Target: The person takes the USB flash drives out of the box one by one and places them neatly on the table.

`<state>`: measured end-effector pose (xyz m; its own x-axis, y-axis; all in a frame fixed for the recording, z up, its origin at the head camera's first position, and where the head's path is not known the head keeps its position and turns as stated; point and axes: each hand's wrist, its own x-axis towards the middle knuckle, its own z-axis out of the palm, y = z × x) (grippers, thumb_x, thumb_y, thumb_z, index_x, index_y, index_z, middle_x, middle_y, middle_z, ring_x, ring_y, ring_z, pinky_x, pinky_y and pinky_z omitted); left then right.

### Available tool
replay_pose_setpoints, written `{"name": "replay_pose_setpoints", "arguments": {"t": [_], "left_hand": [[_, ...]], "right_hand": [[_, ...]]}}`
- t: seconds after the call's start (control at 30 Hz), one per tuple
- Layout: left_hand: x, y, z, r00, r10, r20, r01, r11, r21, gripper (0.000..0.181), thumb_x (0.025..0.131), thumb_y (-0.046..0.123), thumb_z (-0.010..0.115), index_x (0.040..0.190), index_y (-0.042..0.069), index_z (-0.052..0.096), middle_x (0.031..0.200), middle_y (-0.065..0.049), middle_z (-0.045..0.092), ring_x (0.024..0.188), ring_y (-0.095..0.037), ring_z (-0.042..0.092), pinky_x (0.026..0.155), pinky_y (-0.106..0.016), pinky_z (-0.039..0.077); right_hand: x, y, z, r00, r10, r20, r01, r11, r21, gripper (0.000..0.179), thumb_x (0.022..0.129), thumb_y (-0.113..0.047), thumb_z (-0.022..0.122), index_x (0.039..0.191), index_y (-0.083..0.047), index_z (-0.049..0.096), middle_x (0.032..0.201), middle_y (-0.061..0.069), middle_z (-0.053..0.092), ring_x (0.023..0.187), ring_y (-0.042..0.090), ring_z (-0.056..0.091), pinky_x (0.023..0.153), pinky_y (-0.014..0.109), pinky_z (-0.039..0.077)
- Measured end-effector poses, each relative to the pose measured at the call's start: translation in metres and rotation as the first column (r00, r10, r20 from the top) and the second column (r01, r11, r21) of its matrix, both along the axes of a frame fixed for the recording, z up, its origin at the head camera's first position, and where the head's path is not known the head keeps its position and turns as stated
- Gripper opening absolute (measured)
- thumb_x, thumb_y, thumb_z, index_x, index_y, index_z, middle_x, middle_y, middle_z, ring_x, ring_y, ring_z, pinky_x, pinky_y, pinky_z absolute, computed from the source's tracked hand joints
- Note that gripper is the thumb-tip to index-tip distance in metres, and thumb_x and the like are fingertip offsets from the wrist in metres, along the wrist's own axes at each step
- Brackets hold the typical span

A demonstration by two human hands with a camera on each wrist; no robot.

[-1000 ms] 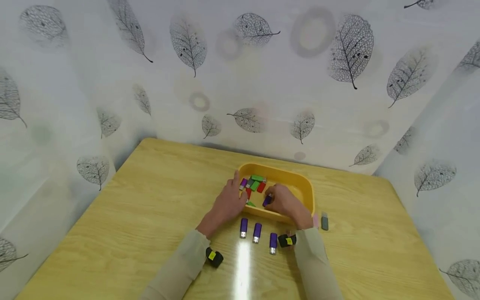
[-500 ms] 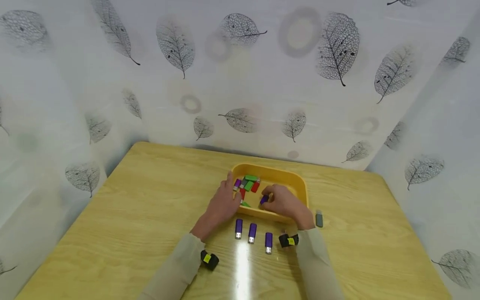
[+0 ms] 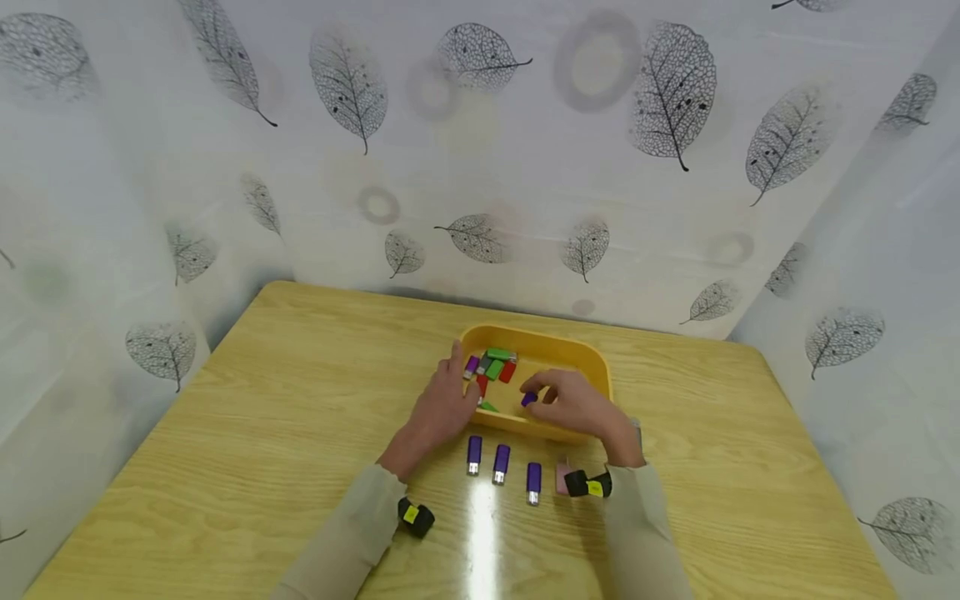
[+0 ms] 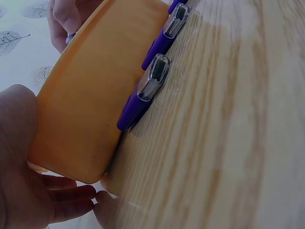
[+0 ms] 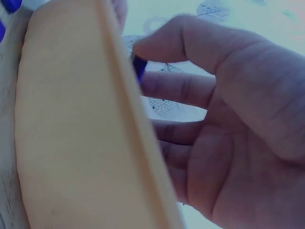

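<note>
My left hand (image 3: pixel 444 400) grips the left end of a yellow plastic tray (image 3: pixel 542 340); its thumb lies over the rim and its fingers lie outside the wall, as the left wrist view shows. My right hand (image 3: pixel 581 406) reaches over the near rim and pinches a purple USB stick (image 3: pixel 529 399) between thumb and index finger. That stick (image 5: pixel 139 67) is partly hidden by the tray wall in the right wrist view. Several USB sticks lie at the tray's left side, among them a green one (image 3: pixel 498 354), a red one (image 3: pixel 507 372) and a purple one (image 3: pixel 471 367).
In front of the tray, three purple USB sticks (image 3: pixel 502 464) lie in a row on the wooden table (image 3: pixel 315 400), metal plugs toward me. A pink stick (image 3: pixel 562 478) lies beside the right wrist strap (image 3: pixel 588 483). A grey stick (image 3: pixel 637 433) is mostly hidden behind the right wrist.
The purple stick in my right hand has tipped more upright. My right wrist has shifted right, baring the pink stick and covering most of the grey one. The head view has turned slightly right.
</note>
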<state>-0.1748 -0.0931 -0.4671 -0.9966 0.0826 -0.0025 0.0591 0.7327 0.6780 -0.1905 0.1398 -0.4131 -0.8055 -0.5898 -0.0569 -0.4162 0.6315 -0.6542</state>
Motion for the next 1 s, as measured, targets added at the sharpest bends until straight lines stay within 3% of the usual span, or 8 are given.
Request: {"name": "replay_pose_setpoints", "arguments": {"t": [0.17, 0.4, 0.7, 1.0], "left_hand": [[0.000, -0.001, 0.000, 1.000, 0.003, 0.000, -0.003, 1.000, 0.000, 0.077, 0.101, 0.030, 0.046, 0.160, 0.008, 0.001, 0.148, -0.024, 0.038, 0.111, -0.031, 0.055, 0.095, -0.049, 0.051], [0.000, 0.000, 0.000, 1.000, -0.002, -0.009, 0.002, 1.000, -0.003, 0.077, 0.101, 0.029, 0.047, 0.160, 0.007, 0.002, 0.146, -0.025, 0.040, 0.109, -0.031, 0.055, 0.095, -0.049, 0.051], [0.000, 0.001, -0.002, 1.000, 0.004, -0.010, -0.004, 1.000, 0.009, 0.077, 0.101, 0.029, 0.047, 0.160, 0.007, 0.003, 0.146, -0.024, 0.040, 0.111, -0.031, 0.055, 0.098, -0.049, 0.049], [-0.002, 0.000, -0.002, 1.000, 0.008, -0.006, -0.008, 1.000, 0.003, 0.077, 0.101, 0.029, 0.047, 0.160, 0.008, 0.004, 0.146, -0.024, 0.039, 0.115, -0.033, 0.054, 0.100, -0.050, 0.048]], "right_hand": [[0.004, 0.003, 0.001, 0.998, 0.060, 0.016, -0.060, 0.998, -0.015, 0.030, 0.090, -0.017, 0.069, 0.115, -0.001, 0.069, 0.103, 0.005, 0.068, 0.080, 0.016, 0.062, 0.069, 0.026, 0.054], [0.010, 0.003, 0.005, 0.999, 0.024, 0.037, -0.025, 0.999, 0.024, 0.034, 0.088, -0.018, 0.072, 0.117, -0.001, 0.068, 0.112, 0.007, 0.067, 0.089, 0.019, 0.062, 0.074, 0.026, 0.053], [0.020, 0.001, 0.015, 0.998, 0.038, -0.048, -0.033, 0.994, 0.101, 0.030, 0.087, -0.015, 0.072, 0.114, -0.003, 0.070, 0.111, 0.008, 0.066, 0.092, 0.025, 0.061, 0.076, 0.028, 0.053], [0.038, 0.004, 0.012, 0.989, 0.033, -0.146, -0.013, 0.991, 0.136, 0.029, 0.087, -0.015, 0.072, 0.114, -0.006, 0.070, 0.115, 0.006, 0.062, 0.095, 0.020, 0.061, 0.080, 0.030, 0.055]]}}
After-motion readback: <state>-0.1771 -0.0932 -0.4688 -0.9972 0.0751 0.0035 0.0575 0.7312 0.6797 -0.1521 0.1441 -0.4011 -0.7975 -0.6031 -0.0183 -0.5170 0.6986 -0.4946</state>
